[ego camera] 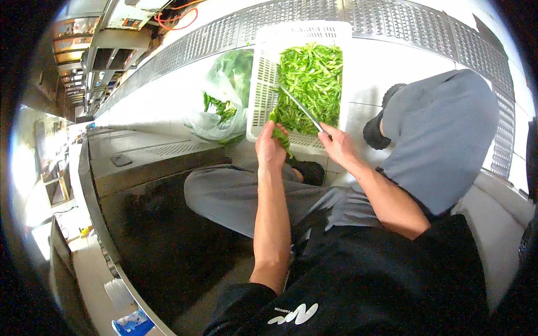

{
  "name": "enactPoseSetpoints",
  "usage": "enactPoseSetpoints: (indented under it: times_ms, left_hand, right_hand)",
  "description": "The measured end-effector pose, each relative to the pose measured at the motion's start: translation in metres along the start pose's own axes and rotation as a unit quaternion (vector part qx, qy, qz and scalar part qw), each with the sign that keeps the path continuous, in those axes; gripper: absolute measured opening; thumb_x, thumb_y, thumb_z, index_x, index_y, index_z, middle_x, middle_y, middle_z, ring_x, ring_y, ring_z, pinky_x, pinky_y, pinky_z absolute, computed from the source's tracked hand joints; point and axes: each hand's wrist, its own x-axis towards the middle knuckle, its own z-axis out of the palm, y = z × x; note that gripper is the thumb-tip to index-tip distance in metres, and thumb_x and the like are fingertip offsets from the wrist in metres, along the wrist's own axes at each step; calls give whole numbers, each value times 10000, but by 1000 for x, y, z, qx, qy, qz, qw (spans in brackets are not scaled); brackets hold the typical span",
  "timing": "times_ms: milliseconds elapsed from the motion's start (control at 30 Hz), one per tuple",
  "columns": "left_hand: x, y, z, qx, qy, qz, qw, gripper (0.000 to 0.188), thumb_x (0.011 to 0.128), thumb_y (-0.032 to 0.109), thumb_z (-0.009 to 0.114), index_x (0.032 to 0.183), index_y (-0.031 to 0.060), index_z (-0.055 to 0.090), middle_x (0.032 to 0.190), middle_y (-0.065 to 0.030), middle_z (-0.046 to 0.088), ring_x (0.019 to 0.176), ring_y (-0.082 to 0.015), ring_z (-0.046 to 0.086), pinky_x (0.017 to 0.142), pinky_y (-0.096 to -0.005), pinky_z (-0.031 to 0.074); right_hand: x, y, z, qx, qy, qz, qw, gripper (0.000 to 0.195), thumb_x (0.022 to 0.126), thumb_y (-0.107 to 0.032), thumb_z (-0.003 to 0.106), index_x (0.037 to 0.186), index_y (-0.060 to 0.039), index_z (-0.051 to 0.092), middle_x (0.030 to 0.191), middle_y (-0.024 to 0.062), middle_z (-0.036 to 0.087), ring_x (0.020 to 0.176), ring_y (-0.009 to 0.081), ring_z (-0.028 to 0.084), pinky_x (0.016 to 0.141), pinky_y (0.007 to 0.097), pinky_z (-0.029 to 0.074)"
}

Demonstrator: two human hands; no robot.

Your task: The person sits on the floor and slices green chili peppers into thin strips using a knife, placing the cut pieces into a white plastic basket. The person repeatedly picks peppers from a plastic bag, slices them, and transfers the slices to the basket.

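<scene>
My left hand (pixel 270 147) grips a few long green peppers (pixel 280 137), their ends poking out past the fingers over the near left edge of the basket. In my right hand (pixel 341 148) is a knife (pixel 300 104), its narrow blade slanting up and left over the basket. Beneath the blade, the white plastic basket (pixel 264 84) holds a thick layer of cut green pepper pieces (pixel 313 80). To the left of the basket, touching or almost touching it, a translucent plastic bag (pixel 229 80) contains whole green peppers (pixel 218 107).
The basket and bag stand on a pale tiled floor (pixel 365 101). A perforated metal drain cover (pixel 290 19) runs behind them. My bent knees (pixel 445 126) flank the work area. Metal kitchen counters (pixel 138 147) line the left, with a blue container (pixel 133 324) at lower left.
</scene>
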Motion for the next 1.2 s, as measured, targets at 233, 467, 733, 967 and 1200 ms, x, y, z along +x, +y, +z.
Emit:
enactPoseSetpoints:
  times_ms: [233, 467, 733, 967, 1200]
  left_hand:
    - [19, 1, -8, 53, 127, 38, 990, 280, 1075, 243, 513, 1241, 23, 559, 1037, -126, 672, 845, -227, 643, 711, -377, 522]
    - [33, 3, -18, 52, 178, 50, 981, 385, 1045, 260, 539, 1304, -23, 572, 1166, -138, 678, 957, -282, 693, 786, -488, 587]
    - [19, -1, -10, 129, 160, 74, 976, 371, 1057, 254, 488, 1268, -34, 590, 1200, -118, 637, 1012, -245, 636, 813, -411, 522]
    - [25, 7, -2, 61, 151, 122, 979, 360, 1046, 177, 551, 1319, -55, 591, 1222, -134, 667, 1059, -278, 667, 892, -439, 557]
    - [21, -2, -10, 122, 89, 79, 985, 314, 1054, 189, 538, 1257, -37, 617, 1049, -97, 664, 897, -235, 642, 753, -409, 539]
  right_hand:
    - [-14, -40, -16, -38, -118, -4, 992, 405, 984, -298, 613, 1334, -97, 647, 1011, 231, 723, 901, 416, 705, 785, 476, 551]
    - [-19, -14, 0, -24, -114, -183, 976, 384, 964, -264, 635, 1299, -79, 663, 1104, 227, 711, 979, 424, 691, 854, 496, 554]
    - [-27, -20, -1, -45, -101, -155, 982, 368, 953, -256, 643, 1275, -80, 676, 1118, 221, 710, 989, 416, 688, 853, 495, 555]
    - [-29, -23, -6, -2, -103, -174, 979, 368, 956, -236, 639, 1283, -70, 671, 1122, 226, 710, 996, 422, 689, 864, 490, 554]
    - [-23, -29, -9, -33, -63, -109, 991, 371, 960, -240, 633, 1292, -78, 666, 1051, 242, 712, 949, 426, 690, 813, 508, 551]
